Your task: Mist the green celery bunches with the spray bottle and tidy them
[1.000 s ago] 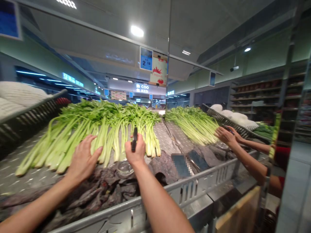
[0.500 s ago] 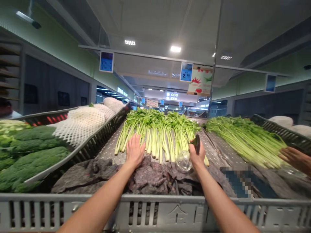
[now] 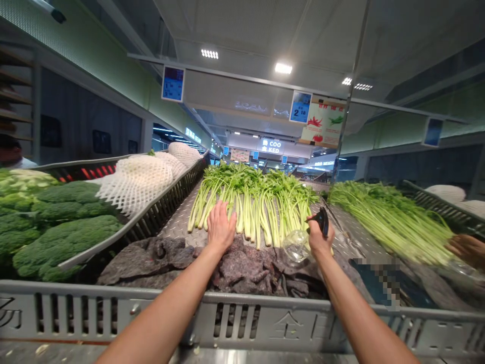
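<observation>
Celery stalks [image 3: 250, 202] lie side by side on a dark patterned surface, leaves to the back and pale ends toward me. My left hand [image 3: 221, 225] is open, fingers stretched over the stalk ends left of the middle; whether it presses on them I cannot tell. To the right, my right hand [image 3: 321, 236] is wrapped round the neck of a clear spray bottle [image 3: 296, 246] with a black trigger head. The bottle is tilted, its transparent body pointing left above the stalk ends. Beneath both hands lies a crumpled dark grey cloth [image 3: 242, 265].
A grey crate rim [image 3: 261, 296] runs along the front. To the left, a black crate side [image 3: 178, 189] separates broccoli [image 3: 71, 222] and white foam-netted produce [image 3: 138, 179]. A mirror [image 3: 397, 151] on the right reflects the celery and a hand. Price tags [image 3: 301, 107] hang above.
The whole view has shifted, so the scene sits slightly to the right. My right hand has turned the spray bottle a little. My left hand stays outstretched at the celery ends.
</observation>
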The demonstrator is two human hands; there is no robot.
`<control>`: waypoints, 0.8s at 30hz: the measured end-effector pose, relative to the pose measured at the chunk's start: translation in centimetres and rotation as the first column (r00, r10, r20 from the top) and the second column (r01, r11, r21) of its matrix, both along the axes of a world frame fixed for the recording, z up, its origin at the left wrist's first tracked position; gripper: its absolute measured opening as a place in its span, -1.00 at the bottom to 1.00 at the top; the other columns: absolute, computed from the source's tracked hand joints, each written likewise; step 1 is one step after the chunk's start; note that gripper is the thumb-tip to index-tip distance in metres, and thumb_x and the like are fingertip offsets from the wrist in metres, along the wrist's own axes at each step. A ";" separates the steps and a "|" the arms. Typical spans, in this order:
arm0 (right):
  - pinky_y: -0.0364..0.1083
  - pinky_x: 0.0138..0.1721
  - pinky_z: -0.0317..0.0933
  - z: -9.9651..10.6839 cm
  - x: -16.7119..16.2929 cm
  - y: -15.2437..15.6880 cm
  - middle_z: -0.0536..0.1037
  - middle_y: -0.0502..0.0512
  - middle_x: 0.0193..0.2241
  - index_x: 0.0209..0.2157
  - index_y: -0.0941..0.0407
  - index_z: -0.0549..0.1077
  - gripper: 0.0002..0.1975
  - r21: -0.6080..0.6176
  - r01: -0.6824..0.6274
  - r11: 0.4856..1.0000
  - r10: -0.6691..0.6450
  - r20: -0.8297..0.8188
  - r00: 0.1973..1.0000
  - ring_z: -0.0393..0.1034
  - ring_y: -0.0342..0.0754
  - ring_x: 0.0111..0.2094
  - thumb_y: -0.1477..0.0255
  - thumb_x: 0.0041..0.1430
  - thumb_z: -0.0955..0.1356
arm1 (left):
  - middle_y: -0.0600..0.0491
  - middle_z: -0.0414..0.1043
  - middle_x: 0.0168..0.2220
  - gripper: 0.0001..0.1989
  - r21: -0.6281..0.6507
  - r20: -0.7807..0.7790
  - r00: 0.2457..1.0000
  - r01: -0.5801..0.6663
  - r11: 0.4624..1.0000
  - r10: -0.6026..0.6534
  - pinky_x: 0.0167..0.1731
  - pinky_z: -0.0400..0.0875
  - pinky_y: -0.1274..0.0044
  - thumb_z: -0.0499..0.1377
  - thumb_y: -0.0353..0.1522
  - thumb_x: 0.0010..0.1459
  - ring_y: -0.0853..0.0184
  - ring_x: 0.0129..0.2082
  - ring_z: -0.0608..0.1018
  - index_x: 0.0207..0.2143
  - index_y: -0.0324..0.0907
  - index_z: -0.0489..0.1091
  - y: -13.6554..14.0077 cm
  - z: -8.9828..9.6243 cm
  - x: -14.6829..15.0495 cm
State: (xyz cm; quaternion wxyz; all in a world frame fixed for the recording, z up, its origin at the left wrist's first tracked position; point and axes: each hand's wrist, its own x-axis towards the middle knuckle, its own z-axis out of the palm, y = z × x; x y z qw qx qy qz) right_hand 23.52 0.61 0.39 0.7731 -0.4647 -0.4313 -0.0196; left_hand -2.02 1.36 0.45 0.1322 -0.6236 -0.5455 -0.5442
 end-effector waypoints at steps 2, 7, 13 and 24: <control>-0.12 -0.40 0.13 0.1 -0.3 -0.3 0.42 -0.02 -0.48 -0.40 0.13 0.41 -0.76 -0.006 0.012 1.000 -0.012 0.019 1.000 0.27 -0.10 -0.46 0.34 -0.17 0.25 | -0.14 0.11 0.09 -0.54 -0.005 0.001 1.000 0.004 1.000 -0.004 0.03 0.08 0.26 -0.12 -0.26 0.10 0.14 0.08 0.16 0.02 -0.27 0.12 -0.2 0.0 0.1; -0.13 -0.36 0.13 0.4 -0.7 -1.0 0.44 0.00 -0.45 -0.37 0.13 0.41 -0.74 -0.019 0.005 1.000 -0.005 0.009 1.000 0.28 -0.09 -0.42 0.36 -0.19 0.27 | -0.13 0.11 0.09 -0.55 -0.008 -0.013 1.000 -0.011 1.000 0.011 0.04 0.07 0.28 -0.12 -0.26 0.10 0.15 0.09 0.16 0.02 -0.27 0.13 -0.5 0.0 0.5; -0.13 -0.36 0.13 0.0 -0.7 -0.7 0.44 -0.01 -0.43 -0.36 0.12 0.39 -0.73 0.002 -0.078 0.997 0.077 0.058 0.995 0.28 -0.10 -0.42 0.35 -0.18 0.27 | -0.13 0.11 0.09 -0.55 -0.015 -0.036 0.999 -0.026 1.000 0.025 0.04 0.07 0.28 -0.10 -0.27 0.10 0.17 0.09 0.15 0.02 -0.27 0.13 -0.6 -0.2 0.6; -0.11 -0.33 0.15 2.5 -3.6 0.2 0.44 0.00 -0.41 -0.39 0.13 0.38 -0.77 0.084 -0.184 0.979 0.180 0.052 0.982 0.30 -0.08 -0.39 0.37 -0.16 0.26 | -0.14 0.14 0.07 -0.57 -0.003 -0.032 0.999 -0.020 1.000 0.019 0.03 0.09 0.27 -0.09 -0.28 0.09 0.17 0.08 0.17 0.00 -0.25 0.15 -0.6 -0.4 0.3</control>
